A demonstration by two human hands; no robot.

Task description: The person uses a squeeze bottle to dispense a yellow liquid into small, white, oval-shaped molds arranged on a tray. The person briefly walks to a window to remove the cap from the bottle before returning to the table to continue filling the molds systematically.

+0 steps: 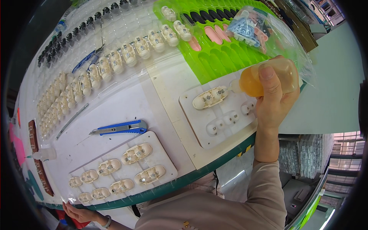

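My right hand (pixel 273 96) is wrapped round a squeeze bottle (pixel 251 81) of clear plastic with amber liquid inside. The bottle lies tilted, its pale nozzle pointing left at a cream oval shell (pixel 210 98). That shell sits in a white fixture board (pixel 201 136), whose other slots hold no shells. At the table's lower left edge is my left hand (pixel 76 213), fingers curled together beside a small glossy spot; what they hold is too small to make out. Close to it, a second fixture board (pixel 163 143) carries several cream shells (pixel 137 152) with small metal parts inside.
A blue utility knife (pixel 120 127) lies mid-table. Behind it, clear trays hold rows of cream shells (pixel 142 48) and black parts (pixel 90 21). A green tray (pixel 214 61) holds pink and black pieces, with a bag of blue parts (pixel 245 28) on it. Blue nippers (pixel 85 61) rest among the trays.
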